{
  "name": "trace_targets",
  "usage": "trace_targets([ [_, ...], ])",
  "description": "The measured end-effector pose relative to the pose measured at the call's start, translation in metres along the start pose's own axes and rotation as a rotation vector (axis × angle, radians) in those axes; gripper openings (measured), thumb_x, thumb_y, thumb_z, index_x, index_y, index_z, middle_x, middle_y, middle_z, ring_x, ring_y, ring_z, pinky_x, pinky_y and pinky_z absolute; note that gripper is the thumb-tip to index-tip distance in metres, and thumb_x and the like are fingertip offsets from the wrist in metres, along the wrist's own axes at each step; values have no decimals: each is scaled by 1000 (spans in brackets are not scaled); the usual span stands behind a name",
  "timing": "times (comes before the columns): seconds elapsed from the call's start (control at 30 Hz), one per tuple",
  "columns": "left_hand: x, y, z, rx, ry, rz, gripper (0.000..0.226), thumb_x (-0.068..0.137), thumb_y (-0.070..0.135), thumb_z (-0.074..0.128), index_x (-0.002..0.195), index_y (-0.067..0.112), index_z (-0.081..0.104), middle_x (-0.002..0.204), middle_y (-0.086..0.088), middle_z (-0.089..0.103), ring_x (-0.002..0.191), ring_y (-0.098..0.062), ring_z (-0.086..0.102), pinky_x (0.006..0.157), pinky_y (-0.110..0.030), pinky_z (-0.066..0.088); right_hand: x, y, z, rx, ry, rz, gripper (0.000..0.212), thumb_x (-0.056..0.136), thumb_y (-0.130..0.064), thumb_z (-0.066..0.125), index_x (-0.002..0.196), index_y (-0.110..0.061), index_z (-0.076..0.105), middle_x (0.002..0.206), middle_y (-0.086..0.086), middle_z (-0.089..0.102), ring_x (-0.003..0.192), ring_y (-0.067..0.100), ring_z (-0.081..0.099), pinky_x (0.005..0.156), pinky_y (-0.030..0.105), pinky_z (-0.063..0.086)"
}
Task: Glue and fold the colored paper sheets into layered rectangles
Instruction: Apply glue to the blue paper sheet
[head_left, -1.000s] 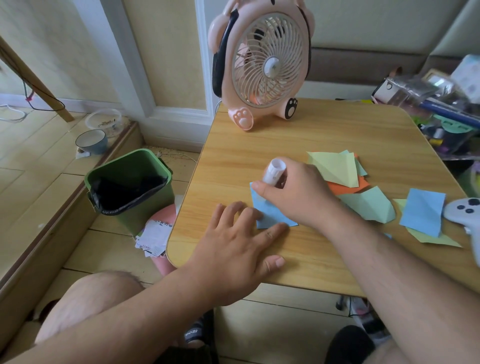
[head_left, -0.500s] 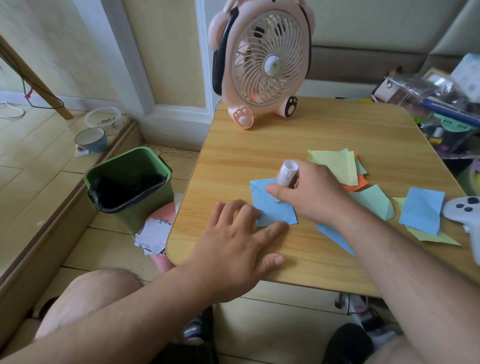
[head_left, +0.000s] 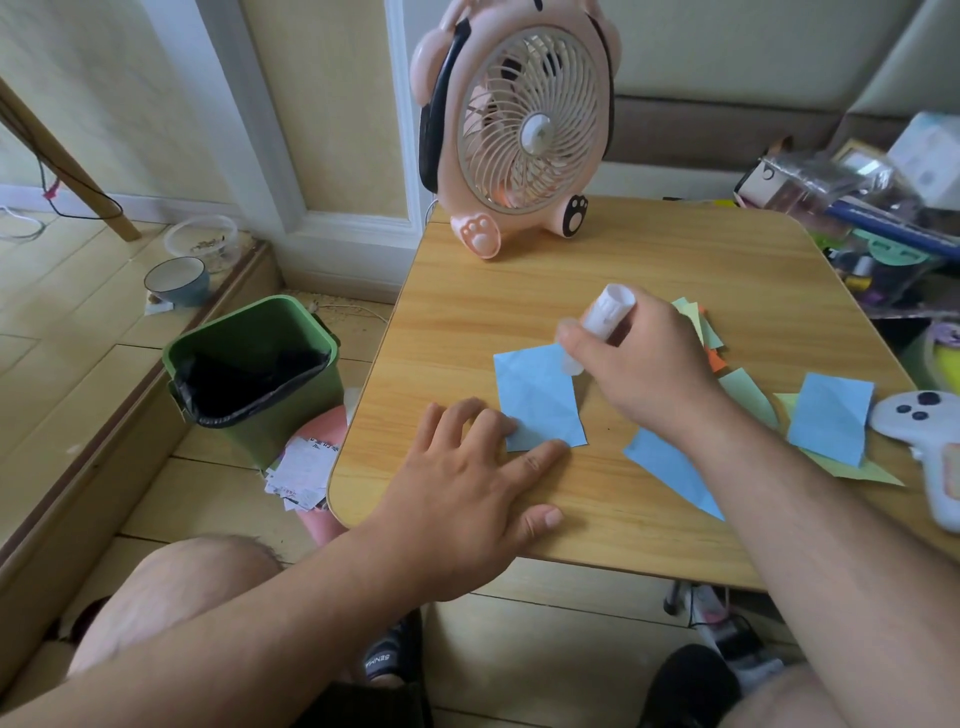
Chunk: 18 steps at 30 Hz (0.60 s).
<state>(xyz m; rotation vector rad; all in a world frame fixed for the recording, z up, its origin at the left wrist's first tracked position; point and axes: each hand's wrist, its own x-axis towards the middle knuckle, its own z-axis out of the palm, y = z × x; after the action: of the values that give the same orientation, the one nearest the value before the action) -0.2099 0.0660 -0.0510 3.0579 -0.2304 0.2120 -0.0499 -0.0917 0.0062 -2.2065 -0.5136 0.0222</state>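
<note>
Head view: gluing blue paper.
Right hand grasps glue stick on it; left hand flat, fingers released.

Your right hand hides most of green and orange sheets and glue stick tip on blue sheet. Right forearm covers part of 2nd blue piece. Controller cut by right edge. Clutter at far right blurred.
</note>
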Motion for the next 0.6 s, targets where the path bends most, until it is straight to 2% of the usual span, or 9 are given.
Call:
trace_targets([
  [0.1, 0, 0, 0, 2, -8, -3, 64, 101, 74, 26, 151, 40, 46, 134, -5, 52, 132, -38, 43, 108, -56, 34, -3, -8, 7, 51, 1, -33, 28, 87, -47, 73, 88, -21, 62, 80, -5, 73, 75, 15, 65, 67, 33, 50],
  [0.23, -4, 1, 3, 9, 18, 11, 66, 102, 73, 27, 155, 38, 43, 135, -6, 53, 134, -39, 43, 110, -57, 33, -8, -7, 25, -19, -123, -23, 28, 85, -51, 75, 90, -25, 65, 79, -9, 70, 76, 12, 65, 66, 29, 46],
  [0.4, -5, 1, 3, 10, 0, -9, 73, 102, 72, 25, 156, 25, 43, 137, -4, 51, 138, -40, 41, 112, -58, 31, -9, -5, 38, -88, -167, -22, 32, 83, -55, 76, 100, -30, 64, 89, -10, 67, 84, 13, 63, 73, 28, 45],
  [0.5, -6, 0, 3, 9, -10, -11, 74, 102, 73, 24, 153, 24, 46, 139, -4, 50, 139, -40, 39, 113, -58, 31, -11, -7, 40, -128, -189, -13, 33, 84, -55, 76, 95, -26, 63, 80, -13, 65, 79, 11, 61, 67, 28, 43],
  [0.6, -7, 0, 4, 13, -11, -6, 74, 102, 73, 24, 153, 24, 46, 138, -5, 50, 139, -40, 39, 113, -58, 31, -13, -10, 38, -171, -205, -24, 31, 85, -55, 75, 93, -28, 61, 79, -13, 65, 79, 11, 60, 66, 29, 42],
])
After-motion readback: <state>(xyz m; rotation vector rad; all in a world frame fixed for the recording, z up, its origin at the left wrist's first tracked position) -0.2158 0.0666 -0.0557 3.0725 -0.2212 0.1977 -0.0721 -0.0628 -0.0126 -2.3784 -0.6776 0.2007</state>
